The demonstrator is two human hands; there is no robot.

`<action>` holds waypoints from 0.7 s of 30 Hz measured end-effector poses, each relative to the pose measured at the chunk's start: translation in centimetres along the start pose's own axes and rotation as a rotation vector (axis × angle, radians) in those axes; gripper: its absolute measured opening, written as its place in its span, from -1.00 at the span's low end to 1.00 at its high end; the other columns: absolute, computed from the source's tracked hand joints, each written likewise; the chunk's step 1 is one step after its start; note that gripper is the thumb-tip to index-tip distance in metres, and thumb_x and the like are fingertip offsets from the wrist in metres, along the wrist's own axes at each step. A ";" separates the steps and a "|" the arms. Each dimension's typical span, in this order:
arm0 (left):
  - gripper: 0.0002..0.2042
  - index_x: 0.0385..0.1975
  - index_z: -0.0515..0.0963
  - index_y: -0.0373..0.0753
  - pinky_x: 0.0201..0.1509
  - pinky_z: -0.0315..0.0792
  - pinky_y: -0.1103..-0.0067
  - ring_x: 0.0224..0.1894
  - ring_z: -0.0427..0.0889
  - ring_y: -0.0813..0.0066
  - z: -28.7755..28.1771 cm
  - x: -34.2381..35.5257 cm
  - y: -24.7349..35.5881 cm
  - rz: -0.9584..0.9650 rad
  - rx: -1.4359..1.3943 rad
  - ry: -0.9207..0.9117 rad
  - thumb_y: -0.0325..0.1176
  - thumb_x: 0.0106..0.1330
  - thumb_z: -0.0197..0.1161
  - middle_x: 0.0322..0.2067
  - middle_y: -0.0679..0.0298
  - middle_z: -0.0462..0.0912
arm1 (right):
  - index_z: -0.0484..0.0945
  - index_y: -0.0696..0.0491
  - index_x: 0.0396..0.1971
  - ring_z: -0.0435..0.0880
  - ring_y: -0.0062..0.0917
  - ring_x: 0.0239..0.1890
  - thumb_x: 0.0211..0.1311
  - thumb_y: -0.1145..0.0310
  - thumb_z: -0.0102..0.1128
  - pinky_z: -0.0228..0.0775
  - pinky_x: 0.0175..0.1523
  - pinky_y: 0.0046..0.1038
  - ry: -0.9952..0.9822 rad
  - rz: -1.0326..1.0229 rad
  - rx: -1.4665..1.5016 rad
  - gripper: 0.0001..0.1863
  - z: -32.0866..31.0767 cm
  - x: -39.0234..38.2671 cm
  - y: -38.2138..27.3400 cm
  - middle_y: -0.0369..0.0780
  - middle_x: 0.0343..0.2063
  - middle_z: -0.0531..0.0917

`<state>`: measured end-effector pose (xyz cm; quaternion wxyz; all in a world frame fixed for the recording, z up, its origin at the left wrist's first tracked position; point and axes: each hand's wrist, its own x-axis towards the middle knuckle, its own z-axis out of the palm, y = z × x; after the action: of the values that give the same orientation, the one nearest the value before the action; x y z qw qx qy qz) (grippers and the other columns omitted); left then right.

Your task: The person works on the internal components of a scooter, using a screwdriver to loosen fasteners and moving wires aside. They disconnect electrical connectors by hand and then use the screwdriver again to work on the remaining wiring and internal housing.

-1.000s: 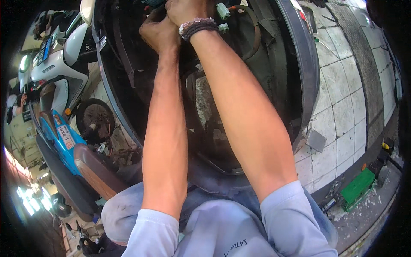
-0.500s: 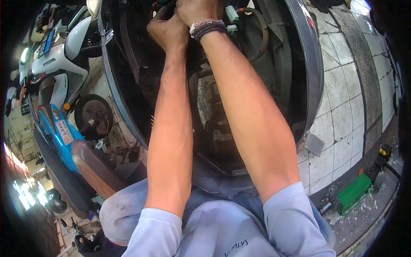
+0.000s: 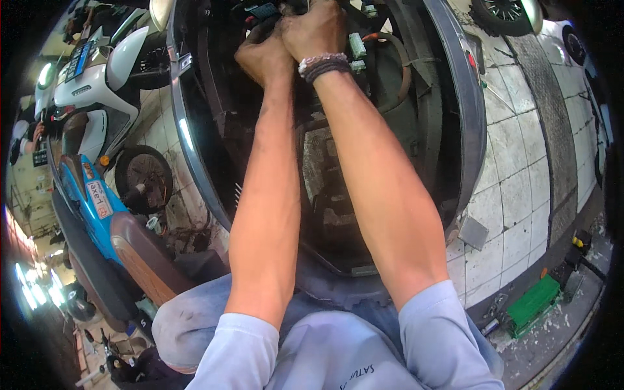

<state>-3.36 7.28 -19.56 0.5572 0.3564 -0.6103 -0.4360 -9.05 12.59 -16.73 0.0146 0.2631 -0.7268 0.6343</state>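
Both my arms reach forward into the dark open body of a vehicle [image 3: 224, 123], which looks like a scooter. My left hand [image 3: 265, 60] is closed near its far end, its fingers curled round something I cannot make out. My right hand [image 3: 316, 31], with a beaded and a dark bracelet at the wrist, is closed too and presses against the left one. Just beyond the left hand shows a small black part with a pale label [image 3: 262, 11]. Right of my right hand sit a whitish-green connector [image 3: 357, 45] and a thick brownish cable [image 3: 404, 71].
A white scooter [image 3: 97, 84] stands on the left, near a blue motorcycle panel [image 3: 94, 188], a brown seat [image 3: 146, 263] and a wheel [image 3: 143, 179]. Right of the body are white floor tiles [image 3: 513, 175], a loose grey square [image 3: 473, 233] and a green box-shaped object [image 3: 533, 305].
The view has shifted, so the vehicle body and my hands appear slightly lower and further right. My hands stay closed together, and the black labelled part beyond them now shows more.
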 end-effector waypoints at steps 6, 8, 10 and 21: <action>-0.70 -0.29 0.78 -0.43 -0.21 0.57 0.48 -0.38 0.74 0.47 0.0 -0.4 1.7 -0.107 0.125 0.042 -0.29 0.13 0.55 -0.39 0.09 0.82 | 0.72 0.18 -0.39 0.73 0.08 -0.24 0.22 0.26 0.37 0.55 -0.17 -0.03 0.004 0.069 -0.026 -0.75 -0.1 -0.2 -0.9 0.14 -0.40 0.71; -0.70 -0.30 0.78 -0.42 -0.21 0.57 0.47 -0.38 0.75 0.45 0.1 -0.4 1.7 -0.062 0.140 0.059 -0.27 0.14 0.55 -0.39 0.08 0.82 | 0.73 0.19 -0.39 0.73 0.09 -0.24 0.22 0.25 0.37 0.55 -0.18 -0.03 0.011 0.065 -0.045 -0.74 -0.2 -0.2 -1.0 0.15 -0.40 0.71; -0.70 -0.30 0.78 -0.41 -0.20 0.57 0.46 -0.38 0.75 0.43 0.3 -0.2 1.5 -0.046 0.139 0.060 -0.26 0.14 0.55 -0.39 0.07 0.82 | 0.73 0.20 -0.40 0.73 0.09 -0.24 0.24 0.24 0.36 0.55 -0.19 -0.03 0.022 0.034 -0.015 -0.72 -0.3 -0.2 -1.0 0.16 -0.41 0.71; -0.71 -0.32 0.79 -0.39 -0.20 0.56 0.45 -0.39 0.76 0.38 0.2 0.0 0.3 0.024 0.206 0.063 -0.24 0.17 0.53 -0.40 0.08 0.82 | 0.74 0.17 -0.39 0.73 0.08 -0.27 0.33 0.12 0.32 0.53 -0.22 -0.05 -0.001 0.022 0.019 -0.64 -1.9 -2.4 -1.8 0.12 -0.41 0.71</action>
<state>-3.54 7.44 -19.30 0.5416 0.4178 -0.6384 -0.3529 -6.88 15.12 -15.56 0.0045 0.2555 -0.7236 0.6412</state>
